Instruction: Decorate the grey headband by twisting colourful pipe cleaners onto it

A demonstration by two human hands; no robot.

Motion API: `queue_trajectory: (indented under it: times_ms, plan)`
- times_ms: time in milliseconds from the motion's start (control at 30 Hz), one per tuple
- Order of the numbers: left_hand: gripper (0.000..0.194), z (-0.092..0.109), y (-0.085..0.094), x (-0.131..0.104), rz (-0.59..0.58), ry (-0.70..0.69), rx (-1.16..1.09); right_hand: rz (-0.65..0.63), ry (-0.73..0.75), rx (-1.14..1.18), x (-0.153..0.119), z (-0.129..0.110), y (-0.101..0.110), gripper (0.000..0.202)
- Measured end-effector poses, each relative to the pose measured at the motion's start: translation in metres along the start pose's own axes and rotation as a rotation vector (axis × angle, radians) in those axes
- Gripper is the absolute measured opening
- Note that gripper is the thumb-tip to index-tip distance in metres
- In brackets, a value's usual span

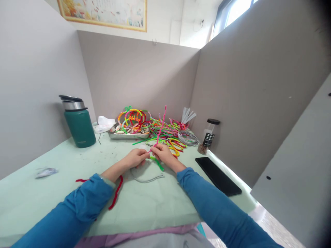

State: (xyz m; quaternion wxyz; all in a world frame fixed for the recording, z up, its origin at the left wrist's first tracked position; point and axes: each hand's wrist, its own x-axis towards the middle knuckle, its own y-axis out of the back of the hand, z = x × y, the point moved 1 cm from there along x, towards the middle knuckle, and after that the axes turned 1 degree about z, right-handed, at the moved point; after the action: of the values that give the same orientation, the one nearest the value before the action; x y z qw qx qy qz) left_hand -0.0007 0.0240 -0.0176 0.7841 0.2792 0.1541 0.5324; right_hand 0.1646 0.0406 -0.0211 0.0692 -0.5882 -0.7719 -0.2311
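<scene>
Over the middle of the table, my left hand and my right hand are close together, fingers pinched. A pink fuzzy stem rises from my right hand, and its lower end reaches my left fingertips. Just below the hands, a bright green fuzzy piece shows; whether it is held is hidden. A thin grey wire curves over the cloth under my hands. Beside my left wrist lies a red fuzzy stem, partly covered by my forearm.
A metal tray holds fuzzy rings. Right of it lie piled coloured stems and a coil of grey wire. A green bottle stands left; a clear jar and a black phone-like slab are right. Grey partitions surround the table.
</scene>
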Motion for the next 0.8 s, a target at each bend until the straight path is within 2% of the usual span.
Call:
queue_trajectory:
  times_ms: [367,800]
  plan:
    - [0.041,0.0036,0.0000,-0.0014,0.017,0.029,-0.027,-0.061,0.006,-0.074,-0.0025,-0.0037,-0.0024,0.028]
    - [0.043,0.0032,0.0004,-0.0011,-0.015,0.031,-0.022,-0.059,0.033,-0.080,-0.0036,-0.0049,-0.0026,0.026]
